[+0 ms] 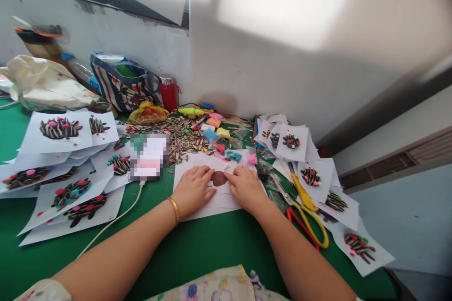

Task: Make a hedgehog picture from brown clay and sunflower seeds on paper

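A flat, dark brown, roundish patch of what looks like modelling clay (219, 178) lies on white paper (197, 214) in front of me. My left hand (194, 190) rests on the paper at the patch's left side, fingers stretched forward and thumb reaching toward it. From the right, my right hand (246, 186) points its index finger at the patch's edge; its other fingers bend over the paper. Neither hand grips anything that I can see. Just beyond the paper are lumps of coloured clay, among them a blue lump (211, 136) and a pink piece (252, 159).
Striped sunflower seeds (180, 131) spread behind the paper. Finished seed pictures lie in a left pile (67, 164) and a right pile (312, 178). Scissors (300, 216) lie right of my right hand. A cable (132, 204) runs to a blurred device (150, 157); a red bottle (168, 94) stands behind.
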Demonstrator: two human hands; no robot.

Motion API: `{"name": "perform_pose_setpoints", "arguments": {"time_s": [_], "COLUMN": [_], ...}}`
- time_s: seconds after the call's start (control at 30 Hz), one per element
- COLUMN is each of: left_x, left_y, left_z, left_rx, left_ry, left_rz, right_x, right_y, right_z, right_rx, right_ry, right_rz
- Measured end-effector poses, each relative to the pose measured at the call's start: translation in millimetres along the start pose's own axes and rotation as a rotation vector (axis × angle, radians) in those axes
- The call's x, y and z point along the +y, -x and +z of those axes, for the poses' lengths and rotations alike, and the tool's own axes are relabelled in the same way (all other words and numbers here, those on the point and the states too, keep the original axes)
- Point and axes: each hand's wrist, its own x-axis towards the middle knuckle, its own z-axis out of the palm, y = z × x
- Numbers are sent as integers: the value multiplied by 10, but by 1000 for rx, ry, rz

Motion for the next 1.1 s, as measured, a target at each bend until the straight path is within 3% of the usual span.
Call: {"name": "perform_pose_setpoints", "arguments": {"time_s": [0.3, 1.1], "left_x": [18, 17], "left_y": [-2, -4], "left_z": [-41, -42], "left_rx": [-15, 6], "left_ry": [12, 22], "left_rz": [-6, 6], "right_x": [-63, -169], "right_y": [74, 33], "right_z": [-14, 1], "right_rx": [-15, 39], "right_ry": [65, -18], "right_rz": [-55, -112]}}
